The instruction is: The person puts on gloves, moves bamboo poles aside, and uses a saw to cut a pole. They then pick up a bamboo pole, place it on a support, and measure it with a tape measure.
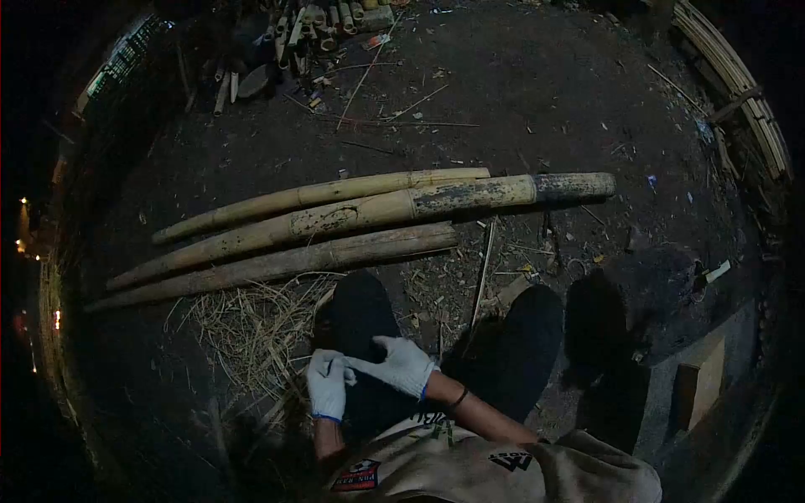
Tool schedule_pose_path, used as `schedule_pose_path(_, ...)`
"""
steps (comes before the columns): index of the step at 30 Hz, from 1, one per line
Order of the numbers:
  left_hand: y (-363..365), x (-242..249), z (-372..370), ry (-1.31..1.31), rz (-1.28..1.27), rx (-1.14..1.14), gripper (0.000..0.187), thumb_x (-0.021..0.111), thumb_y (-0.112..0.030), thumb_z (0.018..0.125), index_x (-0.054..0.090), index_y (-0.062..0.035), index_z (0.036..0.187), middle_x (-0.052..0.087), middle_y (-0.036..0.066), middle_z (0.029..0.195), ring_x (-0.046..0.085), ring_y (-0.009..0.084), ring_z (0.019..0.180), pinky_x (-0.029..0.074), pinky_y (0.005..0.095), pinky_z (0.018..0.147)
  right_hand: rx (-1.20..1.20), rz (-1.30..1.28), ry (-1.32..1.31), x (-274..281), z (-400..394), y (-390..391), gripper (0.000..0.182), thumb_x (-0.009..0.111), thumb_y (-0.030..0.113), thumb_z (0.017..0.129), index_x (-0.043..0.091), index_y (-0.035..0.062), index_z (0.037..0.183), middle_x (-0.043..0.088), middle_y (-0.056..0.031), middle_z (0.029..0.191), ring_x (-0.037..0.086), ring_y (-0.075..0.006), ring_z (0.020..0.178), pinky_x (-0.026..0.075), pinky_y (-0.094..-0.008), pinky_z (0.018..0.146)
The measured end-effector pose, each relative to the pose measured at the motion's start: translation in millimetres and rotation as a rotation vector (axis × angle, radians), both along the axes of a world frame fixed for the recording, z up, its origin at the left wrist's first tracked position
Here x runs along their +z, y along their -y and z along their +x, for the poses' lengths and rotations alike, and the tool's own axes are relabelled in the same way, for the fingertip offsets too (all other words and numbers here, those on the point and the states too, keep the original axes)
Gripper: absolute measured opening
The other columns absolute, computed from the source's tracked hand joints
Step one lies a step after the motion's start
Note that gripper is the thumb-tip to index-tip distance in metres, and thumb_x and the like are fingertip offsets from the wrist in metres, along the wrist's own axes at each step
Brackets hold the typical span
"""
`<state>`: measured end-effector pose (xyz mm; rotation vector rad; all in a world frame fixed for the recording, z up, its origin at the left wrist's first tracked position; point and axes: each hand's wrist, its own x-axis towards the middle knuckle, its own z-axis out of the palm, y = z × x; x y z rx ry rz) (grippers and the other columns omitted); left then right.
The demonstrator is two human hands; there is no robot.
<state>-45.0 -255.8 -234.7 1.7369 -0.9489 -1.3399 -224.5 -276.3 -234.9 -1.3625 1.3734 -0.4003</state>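
Both my hands wear white knit gloves with blue cuffs and meet above my dark-trousered lap. My left hand (327, 386) has its fingers curled in at the fingertips of my right hand. Whether it pinches the glove's fingertip or some small thing there, I cannot make out. My right hand (401, 366) reaches left with a finger stretched out and its thumb apart. A dark band (459, 396) circles the right wrist. Beyond my knees lie three long bamboo poles: a pale one (302, 197), a thicker dark-stained one (352, 215) and a shorter one (335, 251).
A heap of thin bamboo strips (251, 327) lies left of my knees. Cut bamboo pieces (314, 29) are stacked at the far left. A bundle of long strips (738, 75) stands at the far right. A cardboard piece (704, 381) is to my right.
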Motion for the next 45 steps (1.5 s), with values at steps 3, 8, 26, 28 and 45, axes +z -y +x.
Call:
schedule_pose_path(3, -7.9, -12.6, 0.8, -0.048, 0.016, 0.010, 0.006, 0.053, 0.000, 0.095, 0.055, -0.0030, 0.090, 0.058, 0.005, 0.071, 0.056, 0.0121, 0.057, 0.047, 0.0267, 0.052, 0.069, 0.025, -0.007, 2.3, -0.5, 1.2, 0.088, 0.060, 0.063, 0.085, 0.049, -0.0092, 0.133, 0.058, -0.0294, 0.127, 0.058, -0.0387, 0.117, 0.047, -0.0411, 0.099)
schedule_pose_path(8, -2.1, -19.7, -3.9, -0.115, 0.026, -0.042, 0.007, 0.052, 0.001, 0.095, 0.054, -0.0031, 0.090, 0.057, 0.005, 0.071, 0.057, 0.0122, 0.056, 0.047, 0.0268, 0.052, 0.003, 0.050, 0.034, 4.7, -12.1, -3.6, 0.086, 0.062, 0.060, 0.085, 0.048, -0.0096, 0.134, 0.056, -0.0297, 0.128, 0.056, -0.0392, 0.119, 0.045, -0.0397, 0.101)
schedule_pose_path(26, 5.8, -36.6, -111.8, 0.381, -0.490, -0.814, 0.024, 0.068, -0.017, 0.078, 0.060, 0.0007, 0.092, 0.061, 0.021, 0.091, 0.063, 0.0397, 0.079, 0.051, 0.0472, 0.067, -0.798, 0.234, -0.002, -79.8, -65.2, 32.4, 0.056, 0.042, 0.047, 0.099, 0.042, 0.0155, 0.145, 0.056, -0.0244, 0.131, 0.055, -0.0418, 0.118, 0.045, -0.0449, 0.096)
schedule_pose_path(28, 16.4, -45.2, -120.5, 0.395, -0.526, -0.860, 0.021, 0.066, -0.016, 0.078, 0.059, -0.0003, 0.089, 0.061, 0.021, 0.088, 0.062, 0.0406, 0.079, 0.051, 0.0478, 0.067, -0.825, 0.107, -0.048, -83.9, -69.9, 29.5, 0.054, 0.045, 0.042, 0.098, 0.041, 0.0168, 0.146, 0.057, -0.0226, 0.131, 0.056, -0.0412, 0.117, 0.046, -0.0447, 0.095)
schedule_pose_path(45, 23.1, -39.8, -157.5, 0.326, -0.616, -0.824, 0.008, 0.065, -0.012, 0.080, 0.063, -0.0044, 0.083, 0.061, 0.016, 0.078, 0.062, 0.0364, 0.067, 0.050, 0.0413, 0.061, -0.943, 0.164, 0.511, -158.3, -108.0, 63.6, 0.107, 0.051, 0.074, 0.084, 0.002, 0.0127, 0.156, 0.013, -0.0135, 0.161, 0.027, -0.0335, 0.144, 0.023, -0.0516, 0.112)
